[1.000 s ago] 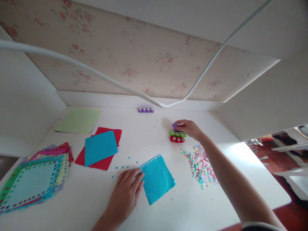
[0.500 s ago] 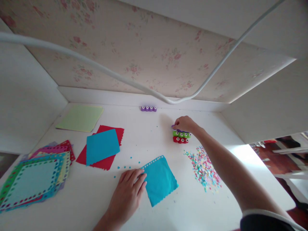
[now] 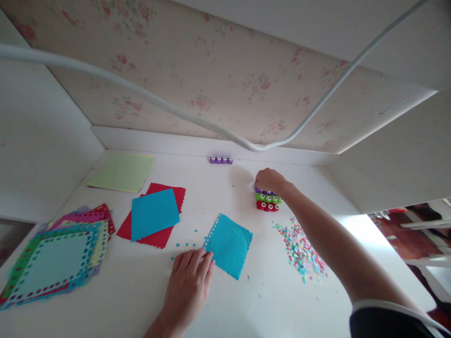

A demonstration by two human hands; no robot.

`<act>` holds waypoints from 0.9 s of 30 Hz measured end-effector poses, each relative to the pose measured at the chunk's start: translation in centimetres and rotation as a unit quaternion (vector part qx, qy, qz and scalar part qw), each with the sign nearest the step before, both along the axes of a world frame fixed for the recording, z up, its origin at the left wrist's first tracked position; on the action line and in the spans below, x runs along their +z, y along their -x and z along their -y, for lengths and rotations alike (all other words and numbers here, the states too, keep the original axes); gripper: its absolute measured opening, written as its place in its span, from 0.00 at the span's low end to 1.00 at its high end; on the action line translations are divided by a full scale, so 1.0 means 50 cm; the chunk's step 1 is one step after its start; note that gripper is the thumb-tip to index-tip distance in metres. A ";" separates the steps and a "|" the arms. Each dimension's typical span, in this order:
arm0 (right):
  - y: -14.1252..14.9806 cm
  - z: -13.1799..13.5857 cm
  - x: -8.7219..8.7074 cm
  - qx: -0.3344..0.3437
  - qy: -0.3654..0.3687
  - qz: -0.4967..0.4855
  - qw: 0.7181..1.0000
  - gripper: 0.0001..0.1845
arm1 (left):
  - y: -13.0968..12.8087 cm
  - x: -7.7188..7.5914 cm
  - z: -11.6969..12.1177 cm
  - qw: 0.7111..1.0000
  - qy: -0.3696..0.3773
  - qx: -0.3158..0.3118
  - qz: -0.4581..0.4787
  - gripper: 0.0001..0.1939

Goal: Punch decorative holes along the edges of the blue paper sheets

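- Left hand [image 3: 190,281]: open, palm down, fingertips at the left corner of the blue paper [image 3: 230,246], which lies on the white table [image 3: 225,310].
- Right hand [image 3: 269,180]: curled over the purple punches [image 3: 265,191]; from where I stand, cannot tell whether it grips one.
- Green punches [image 3: 268,198], red punches [image 3: 267,206]: rows just in front.
- Confetti [image 3: 303,253]: scattered right of the blue paper.
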State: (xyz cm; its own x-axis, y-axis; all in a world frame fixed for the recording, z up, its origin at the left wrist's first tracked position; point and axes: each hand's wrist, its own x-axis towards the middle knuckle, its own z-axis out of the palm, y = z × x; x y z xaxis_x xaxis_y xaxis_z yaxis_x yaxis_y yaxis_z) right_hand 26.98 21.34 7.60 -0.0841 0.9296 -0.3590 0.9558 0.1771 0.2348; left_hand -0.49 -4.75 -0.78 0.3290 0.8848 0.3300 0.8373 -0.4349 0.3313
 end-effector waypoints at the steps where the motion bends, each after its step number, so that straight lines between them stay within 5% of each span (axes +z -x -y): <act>1: 0.004 -0.002 0.000 0.000 0.004 -0.001 1.000 0.14 | 0.001 0.000 0.001 1.000 0.000 0.005 -0.002 0.10; 10: 0.094 -0.068 -0.006 0.052 -0.067 -0.091 0.992 0.23 | 0.003 -0.008 -0.009 0.996 -0.001 0.052 0.068 0.06; 16: 0.155 -0.111 -0.041 0.060 -0.071 -0.136 0.986 0.23 | -0.021 -0.003 -0.033 0.994 0.027 0.101 0.027 0.21; 22: 0.135 -0.080 -0.053 0.038 -0.061 -0.163 0.984 0.16 | -0.029 -0.005 -0.053 0.991 0.089 0.093 -0.023 0.34; 27: 0.117 -0.012 -0.049 0.015 -0.071 -0.238 0.969 0.13 | -0.006 0.014 -0.078 0.985 0.144 0.073 -0.059 0.29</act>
State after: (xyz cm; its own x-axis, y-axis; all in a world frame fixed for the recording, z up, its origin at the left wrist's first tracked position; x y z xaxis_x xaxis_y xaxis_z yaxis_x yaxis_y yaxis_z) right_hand 21.11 21.92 5.17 -0.2375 0.9609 -0.1422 0.9564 0.2057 -0.2073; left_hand -0.18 -0.88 -0.08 0.2122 0.9769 0.0248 0.9241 -0.2089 0.3199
